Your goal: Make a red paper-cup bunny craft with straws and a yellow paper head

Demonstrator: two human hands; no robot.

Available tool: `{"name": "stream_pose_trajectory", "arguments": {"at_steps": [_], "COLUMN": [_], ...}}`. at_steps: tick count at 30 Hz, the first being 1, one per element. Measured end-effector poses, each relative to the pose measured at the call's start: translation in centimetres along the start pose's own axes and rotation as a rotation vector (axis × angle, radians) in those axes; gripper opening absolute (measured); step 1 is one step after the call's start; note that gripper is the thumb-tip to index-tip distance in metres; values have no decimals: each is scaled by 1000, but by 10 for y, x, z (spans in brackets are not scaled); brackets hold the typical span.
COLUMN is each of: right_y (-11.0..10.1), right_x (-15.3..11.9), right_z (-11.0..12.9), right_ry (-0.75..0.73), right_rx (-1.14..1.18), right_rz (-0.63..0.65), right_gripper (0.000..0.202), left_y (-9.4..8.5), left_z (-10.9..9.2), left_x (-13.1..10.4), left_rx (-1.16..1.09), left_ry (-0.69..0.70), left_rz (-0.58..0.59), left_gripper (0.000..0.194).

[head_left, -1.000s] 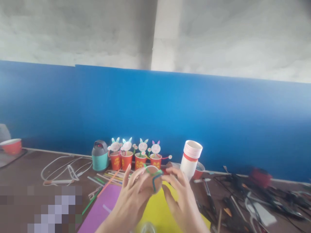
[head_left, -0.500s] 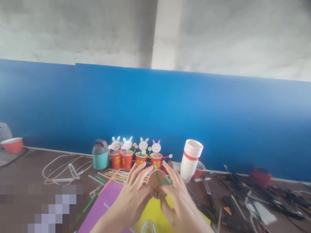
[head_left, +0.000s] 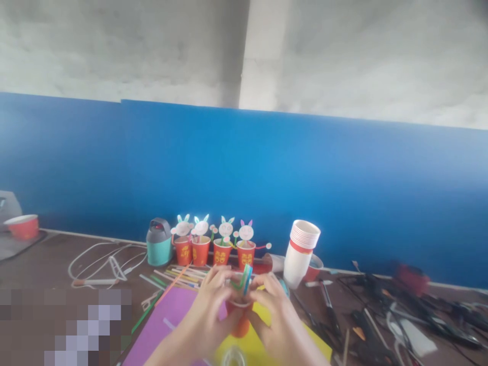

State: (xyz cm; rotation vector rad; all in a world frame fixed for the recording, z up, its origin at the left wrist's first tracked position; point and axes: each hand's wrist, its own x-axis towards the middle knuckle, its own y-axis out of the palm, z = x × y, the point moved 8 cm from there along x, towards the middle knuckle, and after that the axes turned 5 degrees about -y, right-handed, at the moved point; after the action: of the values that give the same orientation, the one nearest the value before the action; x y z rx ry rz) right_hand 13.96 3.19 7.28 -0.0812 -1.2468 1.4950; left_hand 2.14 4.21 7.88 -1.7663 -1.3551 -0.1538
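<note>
A red paper cup (head_left: 239,326) stands upright between my two hands, over the yellow sheet. Out of its mouth rise drinking straws (head_left: 246,278), one green and one blue. My left hand (head_left: 218,301) is curled around the cup's left side, its fingers at the rim beside the green straw. From the right, my right hand (head_left: 271,307) closes on the cup near the rim, thumb and fingertips next to the blue straw. The fingertips partly hide the rim, and blur keeps the exact contact on the straws from showing.
Behind stand several red cups with rabbit-faced figures (head_left: 225,231), a teal container (head_left: 159,246) and a tall stack of paper cups (head_left: 299,254). A purple sheet (head_left: 179,310), a yellow sheet (head_left: 305,340), a tape roll (head_left: 234,357) and loose straws (head_left: 183,276) lie near. Cables (head_left: 423,310) clutter the right.
The cup has tipped from its mouth facing me to nearly upright, and sits lower. A blue straw now shows beside the green one. Both hands have drawn their fingers in around the rim.
</note>
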Motion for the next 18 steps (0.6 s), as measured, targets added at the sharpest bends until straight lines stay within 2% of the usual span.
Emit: {"name": "stream_pose_trajectory", "arguments": {"at_steps": [5,12,15,18], "right_y": [4,7,6,3], "right_x": [0,0,0,1], "right_z": [3,4,4,3], "right_ry": [-23,-13,-25,-20], "right_rx": [-47,-48,-26,-7], "right_rz": [-18,-19,-27,-37], "right_gripper": [25,29,27,24], "left_y": [3,8,9,7], "left_z": [-4,-2,1,2], "left_x": [-1,-5,-5,-4], "left_rx": [110,246,233,151], "left_ry": [-17,3,-8,-31], "left_rz": [-37,-125,-99,-94], "left_gripper": [28,32,36,31]}}
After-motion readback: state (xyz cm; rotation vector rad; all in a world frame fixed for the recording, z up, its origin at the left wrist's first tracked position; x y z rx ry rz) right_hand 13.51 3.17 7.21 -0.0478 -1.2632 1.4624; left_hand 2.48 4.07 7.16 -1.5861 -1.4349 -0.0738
